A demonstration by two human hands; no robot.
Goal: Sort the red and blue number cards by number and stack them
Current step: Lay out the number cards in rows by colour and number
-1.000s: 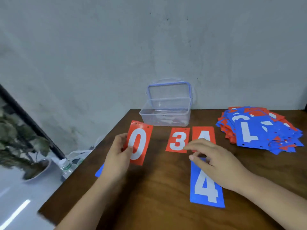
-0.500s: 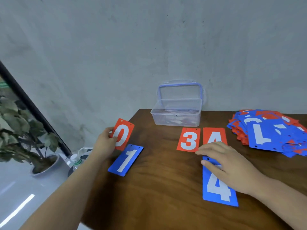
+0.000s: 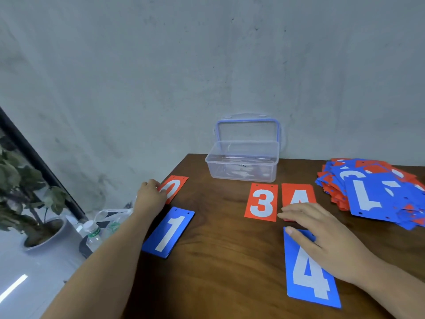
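My left hand (image 3: 149, 196) pinches the red 0 card (image 3: 176, 186) by its left edge near the table's far left corner; the card lies nearly flat on the wood. Just in front of it lies a blue 1 card (image 3: 169, 231). A red 3 card (image 3: 262, 202) and a red 4 card (image 3: 299, 192) lie side by side in the middle. My right hand (image 3: 322, 236) rests with straight fingers on the top of a blue 4 card (image 3: 308, 275) and over the red 4's lower end. A loose heap of red and blue cards (image 3: 372, 194) sits at the right.
An open clear plastic box (image 3: 242, 164) stands at the back of the brown table (image 3: 225, 272), against the wall. Past the table's left edge are a potted plant (image 3: 25, 199), a water bottle (image 3: 93, 234) and a plastic bag on the floor.
My left hand carried the red 0 card from mid-table to the far left corner and lowered it, uncovering the blue 1. My right hand stayed on the blue 4.
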